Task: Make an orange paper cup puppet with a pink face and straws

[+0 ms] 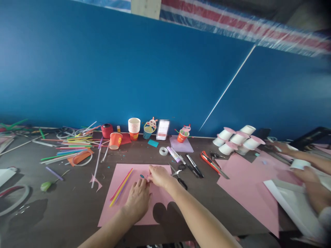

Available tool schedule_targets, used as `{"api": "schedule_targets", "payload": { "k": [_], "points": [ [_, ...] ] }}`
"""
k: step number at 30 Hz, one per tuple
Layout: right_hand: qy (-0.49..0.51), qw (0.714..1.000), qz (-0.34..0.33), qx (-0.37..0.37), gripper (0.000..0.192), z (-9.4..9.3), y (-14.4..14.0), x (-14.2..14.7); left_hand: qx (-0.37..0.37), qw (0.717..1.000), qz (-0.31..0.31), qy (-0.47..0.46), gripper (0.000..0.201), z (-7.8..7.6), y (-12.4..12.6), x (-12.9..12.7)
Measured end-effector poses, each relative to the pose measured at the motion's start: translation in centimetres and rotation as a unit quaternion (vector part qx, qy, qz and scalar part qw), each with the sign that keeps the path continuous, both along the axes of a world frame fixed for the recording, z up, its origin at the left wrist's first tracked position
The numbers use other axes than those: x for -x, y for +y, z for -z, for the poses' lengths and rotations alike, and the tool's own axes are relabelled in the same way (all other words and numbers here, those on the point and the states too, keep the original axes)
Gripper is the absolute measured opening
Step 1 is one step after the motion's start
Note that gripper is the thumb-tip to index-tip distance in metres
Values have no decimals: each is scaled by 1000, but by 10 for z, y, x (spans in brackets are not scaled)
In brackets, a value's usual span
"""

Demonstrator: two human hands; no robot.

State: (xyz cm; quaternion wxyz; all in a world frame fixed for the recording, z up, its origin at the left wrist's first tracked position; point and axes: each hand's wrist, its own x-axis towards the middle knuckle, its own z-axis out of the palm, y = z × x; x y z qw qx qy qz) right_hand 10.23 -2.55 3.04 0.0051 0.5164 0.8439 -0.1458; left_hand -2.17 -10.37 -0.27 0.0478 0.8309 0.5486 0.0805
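A pink paper sheet (113,187) lies in front of me, under both my hands. My left hand (138,198) rests on it with bent fingers held together, thumb side close to the other hand. Fingertips bunched in a pinch, my right hand (159,176) meets the left near the sheet's middle. Whatever is between the fingers is hidden or too small to name. Just left of the fingertips is a small dark blue piece (142,176). Yellow, red and purple straws (121,187) lie together on the sheet's left side. Scissors (182,181) lie beside its right edge.
Loose straws (74,144) spread at the left. Paper cups (134,129), a tape roll (163,151), pens (193,165) and an orange box cutter (210,162) lie beyond the sheet. White cups (238,139) are stacked rightward. Another person's hands (306,175) work at far right.
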Motion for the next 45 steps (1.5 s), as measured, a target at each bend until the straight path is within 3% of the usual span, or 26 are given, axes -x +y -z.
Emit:
{"api": "schedule_targets", "payload": {
  "k": [5,12,17,23,29,32,35,37,39,42,45],
  "points": [
    [34,999,36,-9,5,2,5,-7,-2,1000,-3,-2,34,1,1,2],
    [32,961,244,-123,25,-8,39,-73,-4,999,50,-2,36,-2,2,2],
    [34,942,303,-142,26,0,49,-97,18,998,31,-53,32,-6,7,4],
    [130,927,310,-166,25,-12,35,-94,10,983,26,-182,34,1,19,11],
    [266,938,205,-81,20,-23,-12,-72,-47,955,-41,-290,33,-2,31,18],
    [407,895,181,16,17,-21,-31,-62,-55,946,-42,-316,38,-12,31,22],
    [499,845,167,99,18,-21,-39,-52,-61,951,27,-302,46,-22,26,23],
    [545,813,158,133,20,-21,-41,-44,-36,952,64,-299,36,-24,21,21],
    [571,793,153,147,22,-18,-42,-34,8,947,54,-317,22,-22,15,17],
    [562,801,166,127,25,-9,-45,-20,83,930,6,-359,14,-20,9,10],
    [553,801,214,85,37,3,-43,-7,170,892,-12,-419,18,-24,7,5]
  ]
}}
